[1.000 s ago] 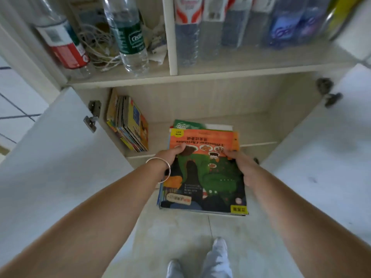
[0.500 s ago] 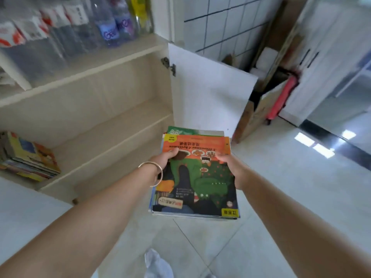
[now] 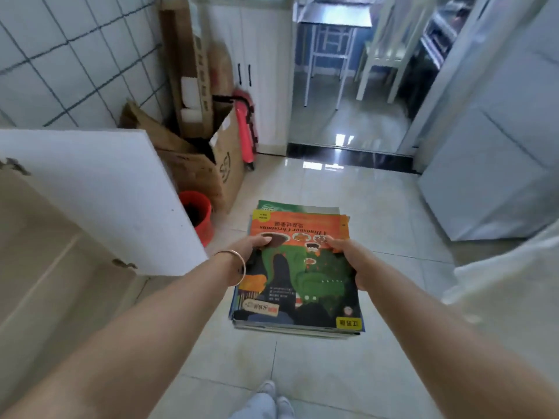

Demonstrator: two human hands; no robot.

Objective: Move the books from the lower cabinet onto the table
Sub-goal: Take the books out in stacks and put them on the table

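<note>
Both hands [image 3: 348, 261] grip stack of books [image 3: 298, 273] above floor.

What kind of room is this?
Probably a kitchen or utility corner of a home: a tiled wall, a white cabinet door standing open, cardboard boxes stacked in the corner, and a table with chairs beyond the doorway.

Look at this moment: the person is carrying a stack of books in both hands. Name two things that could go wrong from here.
1. The stack of books is uneven, with lower books poking out at the far end. The left hand and right hand grip only its side edges, so a loose book might slide out.
2. The open cabinet door and the red bucket stand close on the left; the person could bump or trip on them.
</note>
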